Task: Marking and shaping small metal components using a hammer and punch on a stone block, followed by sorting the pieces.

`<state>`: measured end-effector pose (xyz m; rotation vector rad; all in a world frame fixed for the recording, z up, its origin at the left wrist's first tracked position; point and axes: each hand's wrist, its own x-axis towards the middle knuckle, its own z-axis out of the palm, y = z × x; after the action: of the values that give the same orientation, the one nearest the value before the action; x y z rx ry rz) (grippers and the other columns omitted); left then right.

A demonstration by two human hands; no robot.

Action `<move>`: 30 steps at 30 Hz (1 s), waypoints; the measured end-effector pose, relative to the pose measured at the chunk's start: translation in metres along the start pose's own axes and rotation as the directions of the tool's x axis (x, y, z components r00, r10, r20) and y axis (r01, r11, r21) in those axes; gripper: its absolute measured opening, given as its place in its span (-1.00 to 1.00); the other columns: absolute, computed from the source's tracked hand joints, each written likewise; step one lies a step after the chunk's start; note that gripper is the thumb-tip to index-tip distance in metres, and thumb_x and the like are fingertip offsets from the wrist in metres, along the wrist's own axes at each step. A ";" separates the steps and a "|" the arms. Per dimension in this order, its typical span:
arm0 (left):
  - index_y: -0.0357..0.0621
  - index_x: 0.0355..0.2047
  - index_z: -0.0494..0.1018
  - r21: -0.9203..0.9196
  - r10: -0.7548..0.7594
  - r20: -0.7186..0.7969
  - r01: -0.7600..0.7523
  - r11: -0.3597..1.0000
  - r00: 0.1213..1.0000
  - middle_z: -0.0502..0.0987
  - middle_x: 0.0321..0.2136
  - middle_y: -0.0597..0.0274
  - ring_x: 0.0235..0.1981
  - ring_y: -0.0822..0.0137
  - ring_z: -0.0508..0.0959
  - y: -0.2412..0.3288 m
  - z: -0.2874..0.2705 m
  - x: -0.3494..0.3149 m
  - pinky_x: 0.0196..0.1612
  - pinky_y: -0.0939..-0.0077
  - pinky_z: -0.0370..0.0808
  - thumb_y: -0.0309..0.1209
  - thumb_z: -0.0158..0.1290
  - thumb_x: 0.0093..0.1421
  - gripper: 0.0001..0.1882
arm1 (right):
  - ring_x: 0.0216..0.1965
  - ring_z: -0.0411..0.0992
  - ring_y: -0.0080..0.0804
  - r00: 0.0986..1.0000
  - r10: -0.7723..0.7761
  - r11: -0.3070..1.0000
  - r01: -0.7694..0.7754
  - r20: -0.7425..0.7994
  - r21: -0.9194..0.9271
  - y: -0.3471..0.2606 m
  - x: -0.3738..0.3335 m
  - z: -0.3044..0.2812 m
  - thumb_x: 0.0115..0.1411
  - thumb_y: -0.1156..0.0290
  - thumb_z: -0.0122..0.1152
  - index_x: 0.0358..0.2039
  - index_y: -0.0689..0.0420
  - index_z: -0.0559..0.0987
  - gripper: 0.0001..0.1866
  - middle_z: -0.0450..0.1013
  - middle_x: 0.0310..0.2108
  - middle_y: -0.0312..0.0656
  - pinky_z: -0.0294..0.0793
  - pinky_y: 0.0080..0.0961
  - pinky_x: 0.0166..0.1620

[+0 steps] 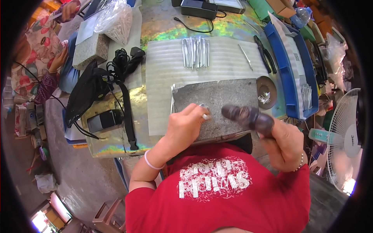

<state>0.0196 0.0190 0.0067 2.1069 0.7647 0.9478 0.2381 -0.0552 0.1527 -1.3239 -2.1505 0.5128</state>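
Facing a table [163, 28] with white sheet [160, 73] bare at left, hemmed by a blue tray [285, 81] right and black bag [87, 89] left, with gray slab [229, 92] at the near edge, gripping a dark tool [244, 116] above it in the right hand [285, 143] and pinching a small silvery piece [203, 106] there in the left hand [184, 124].

A: Your light?
B: Bright, fairly even on your slab [229, 93]; rainbow sheen across your tabletop [159, 29], far and near left.
A: Your edges?
B: Fisheye-bent, black rim, details soft. You've got blown-out patches near left and by the fan [340, 149], right.
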 end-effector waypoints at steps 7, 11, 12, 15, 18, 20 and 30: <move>-0.28 -0.30 0.40 -0.926 -0.499 0.175 0.313 0.209 0.849 0.54 -0.38 0.07 -0.51 0.40 0.57 0.025 -0.030 0.006 -0.44 0.61 0.55 -0.45 -0.04 0.28 -0.88 | -0.46 0.43 -0.07 0.970 0.190 0.967 -0.212 -0.153 -0.144 0.072 -0.015 0.050 0.11 0.58 0.12 0.07 0.19 0.38 -0.53 0.41 -0.43 -0.03 0.41 -0.34 -0.41; -0.26 -0.30 0.39 -0.962 -0.504 0.225 0.273 0.022 0.834 0.53 -0.38 0.07 -0.54 0.42 0.56 0.025 -0.031 0.009 -0.46 0.66 0.54 -0.39 -0.08 0.31 -0.83 | -0.42 0.44 -0.05 0.951 0.263 0.913 -0.299 -0.160 -0.278 0.100 -0.026 0.069 0.09 0.55 0.11 0.09 0.13 0.36 -0.50 0.40 -0.33 -0.05 0.43 -0.28 -0.38; -0.26 -0.30 0.39 -0.961 -0.505 0.245 0.275 -0.017 0.828 0.53 -0.39 0.08 -0.55 0.42 0.56 0.025 -0.031 0.009 -0.47 0.66 0.54 -0.39 -0.08 0.31 -0.83 | -0.42 0.44 -0.05 0.950 0.267 0.913 -0.302 -0.159 -0.274 0.101 -0.026 0.071 0.09 0.55 0.11 0.09 0.13 0.36 -0.50 0.40 -0.33 -0.05 0.43 -0.28 -0.38; -0.25 -0.30 0.38 -0.956 -0.511 0.266 0.292 -0.030 0.817 0.52 -0.39 0.07 -0.55 0.42 0.56 0.025 -0.027 0.010 -0.48 0.66 0.53 -0.38 -0.08 0.31 -0.83 | -0.41 0.44 -0.06 0.929 0.345 0.856 -0.371 -0.135 -0.361 0.102 -0.028 0.074 0.06 0.55 0.13 0.10 0.11 0.35 -0.48 0.39 -0.32 -0.07 0.44 -0.28 -0.39; -0.25 -0.32 0.38 -0.946 -0.520 0.280 0.324 -0.007 0.807 0.52 -0.40 0.07 -0.57 0.43 0.56 0.025 -0.026 0.011 -0.49 0.66 0.53 -0.38 -0.06 0.30 -0.83 | -0.40 0.44 -0.10 0.938 0.332 0.835 -0.343 -0.103 -0.430 0.097 -0.025 0.073 0.05 0.53 0.15 0.09 0.11 0.35 -0.47 0.37 -0.34 -0.07 0.44 -0.33 -0.39; -0.24 -0.28 0.38 -0.935 -0.534 0.303 0.354 -0.007 0.789 0.53 -0.43 0.08 -0.59 0.43 0.55 0.025 -0.027 0.012 -0.51 0.66 0.52 -0.39 -0.04 0.29 -0.85 | -0.36 0.44 -0.11 0.938 0.341 0.826 -0.327 -0.056 -0.460 0.091 -0.021 0.069 0.05 0.48 0.17 0.04 0.13 0.39 -0.52 0.39 -0.31 -0.06 0.44 -0.31 -0.35; -0.19 0.02 0.18 -0.842 -0.592 0.400 0.535 0.064 0.700 0.53 -0.55 0.13 -0.68 0.46 0.48 0.037 -0.027 0.025 -0.62 0.70 0.37 -0.50 0.13 0.15 -0.52 | -0.21 0.41 0.09 0.902 0.395 0.807 -0.431 -0.174 -0.404 0.254 0.056 0.039 0.12 0.33 0.10 -0.13 0.24 0.37 -0.65 0.44 -0.26 0.14 0.38 -0.11 -0.17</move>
<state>0.0205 0.0249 0.0590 0.5766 0.6990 0.6732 0.3670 0.1057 -0.0109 -2.0515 -1.9720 0.1272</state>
